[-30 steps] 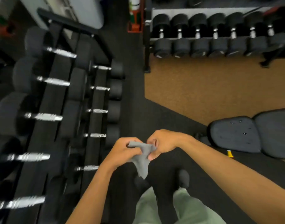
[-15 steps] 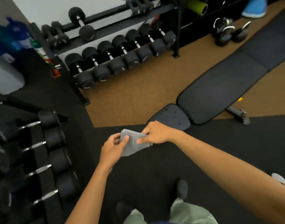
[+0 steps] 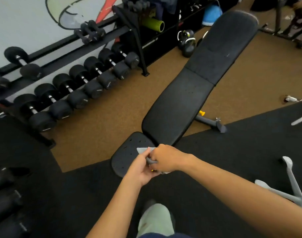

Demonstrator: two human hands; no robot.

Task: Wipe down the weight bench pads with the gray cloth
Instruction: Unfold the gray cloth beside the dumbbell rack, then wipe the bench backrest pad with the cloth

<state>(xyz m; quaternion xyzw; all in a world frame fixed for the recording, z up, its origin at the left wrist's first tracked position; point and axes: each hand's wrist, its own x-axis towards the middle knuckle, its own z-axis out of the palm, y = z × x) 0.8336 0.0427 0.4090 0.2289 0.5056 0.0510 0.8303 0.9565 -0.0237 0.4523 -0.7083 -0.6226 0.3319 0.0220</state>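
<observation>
Cloth: the gray cloth (image 3: 145,150) is being held between both hands, one flat corner sticking out past the fingers and a bunched fold showing between the two hands.
Left hand: the left hand (image 3: 140,171) is gripping the cloth from below, its fingers curling up round the cloth.
Right hand: the right hand (image 3: 166,159) is clenching on the cloth from above, knuckles facing up, and is touching the left hand.
Cloth's place: it is sitting in front of the near right part of the seat pad (image 3: 127,156); whether it is touching the pad cannot be told.
Bench: the bench is lying flat, its long back pad (image 3: 178,109) running away to the upper right, just beyond the small seat pad.
Bench frame: a gray foot (image 3: 214,122) and a yellow knob (image 3: 201,113) are showing on the bench's right side.
Floor: the bench is standing partly on brown carpet (image 3: 112,117) and partly on black mat (image 3: 232,148).
Dumbbells: a row of black dumbbells (image 3: 78,88) is resting on a rack to the left, well apart from the bench.
Far end: kettlebells (image 3: 187,42) and a green roller (image 3: 152,24) are sitting near the bench's far end.
Right edge: a gray chair base (image 3: 292,186) is standing on the mat.
</observation>
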